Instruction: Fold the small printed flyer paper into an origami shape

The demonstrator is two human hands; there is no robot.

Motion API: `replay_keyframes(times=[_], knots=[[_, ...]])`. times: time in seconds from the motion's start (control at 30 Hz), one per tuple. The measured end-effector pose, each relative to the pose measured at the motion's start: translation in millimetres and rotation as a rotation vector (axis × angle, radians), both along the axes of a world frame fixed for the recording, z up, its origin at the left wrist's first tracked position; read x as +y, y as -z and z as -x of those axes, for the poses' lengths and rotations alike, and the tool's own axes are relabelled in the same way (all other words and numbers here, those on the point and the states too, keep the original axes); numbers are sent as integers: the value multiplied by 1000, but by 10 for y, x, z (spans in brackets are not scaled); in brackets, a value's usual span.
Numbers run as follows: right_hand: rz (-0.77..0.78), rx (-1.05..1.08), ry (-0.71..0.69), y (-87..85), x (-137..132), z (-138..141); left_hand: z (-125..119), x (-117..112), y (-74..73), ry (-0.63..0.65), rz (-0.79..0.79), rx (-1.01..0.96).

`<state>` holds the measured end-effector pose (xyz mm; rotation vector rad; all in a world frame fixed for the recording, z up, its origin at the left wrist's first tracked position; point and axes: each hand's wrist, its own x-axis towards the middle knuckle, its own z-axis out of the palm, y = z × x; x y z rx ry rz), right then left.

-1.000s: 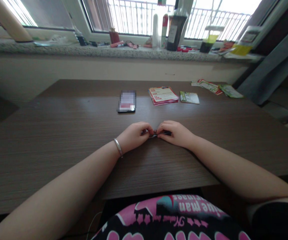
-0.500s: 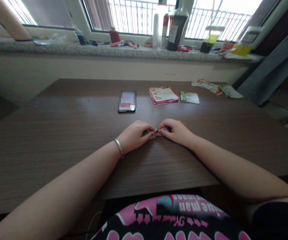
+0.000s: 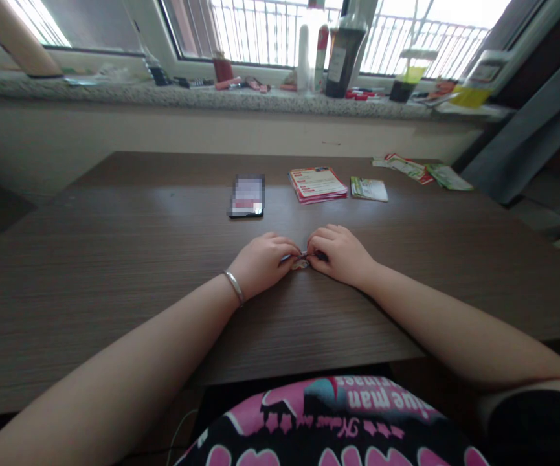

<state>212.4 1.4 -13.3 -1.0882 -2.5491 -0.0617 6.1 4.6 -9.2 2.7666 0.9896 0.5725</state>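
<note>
Between my two hands, just above the brown table (image 3: 114, 259), is a small crumpled piece (image 3: 301, 263), pale with pinkish and dark patches. It looks like paper or thin wrapper, but most of it is hidden by fingers. My left hand (image 3: 266, 260), with a silver bangle on its wrist, pinches the piece's left side between thumb and fingertips. On the other side my right hand (image 3: 342, 254) pinches it too, its fingers curled in. The fingertips of both hands almost meet.
Beyond my hands lie a phone (image 3: 247, 196) with a blurred screen, a stack of printed cards (image 3: 317, 184) and a smaller card pile (image 3: 369, 189). Colourful packets (image 3: 408, 168) lie at the far right. Bottles (image 3: 344, 58) and small items crowd the granite windowsill (image 3: 260, 100).
My right hand has shifted slightly, its knuckles higher and its fingers curled closer. The small piece between the fingertips has changed shape a little. My left hand is nearly still.
</note>
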Motion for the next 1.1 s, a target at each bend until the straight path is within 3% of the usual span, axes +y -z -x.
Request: replay_keyframes(times=[0.23,0.57,1.1], knots=[[-42,-95,-15,-51,-45,29,-23,-92,-73,-50,-59,163],[8,-68,-8,-55,-71,44,-13,-67,-32,-66,-107,161],[-116,-176,-43,-47,-95,60,-25,-120,-82,-87,-88,203]])
